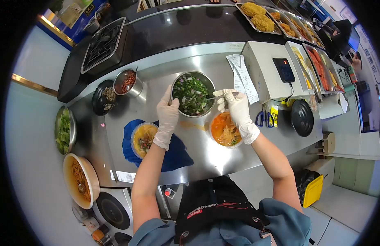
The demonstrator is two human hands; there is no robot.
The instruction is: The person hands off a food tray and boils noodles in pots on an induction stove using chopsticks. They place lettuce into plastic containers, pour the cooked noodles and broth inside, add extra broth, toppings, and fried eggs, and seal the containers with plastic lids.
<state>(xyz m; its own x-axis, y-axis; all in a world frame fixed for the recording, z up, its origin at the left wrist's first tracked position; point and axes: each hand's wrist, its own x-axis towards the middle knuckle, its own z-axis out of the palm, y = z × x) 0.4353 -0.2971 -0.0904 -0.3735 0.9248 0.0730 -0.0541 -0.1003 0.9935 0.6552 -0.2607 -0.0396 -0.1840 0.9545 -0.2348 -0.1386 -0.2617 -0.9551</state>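
Observation:
My left hand [168,111], in a white glove, is closed on the left rim of a steel bowl [213,87]. Chopped green herbs with bits of purple onion [191,92] fill much of that bowl. Between the gloved fingers of my right hand [236,110] is the handle of a metal spoon [218,97], whose head is hidden among the herbs. Below my right hand stands a round tub of orange-red soup [224,133], partly covered by the glove. Another tub with yellowish food [143,137] sits on a blue cloth [175,153], next to my left wrist.
At the left are a steel pot of peanuts [128,83], a black bowl [103,98], leafy greens [64,131] and a bowl of orange shreds [79,180]. Receipts [243,78], blue scissors [264,119] and a black plate [301,117] lie right. Fried-food trays [259,18] line the counter behind.

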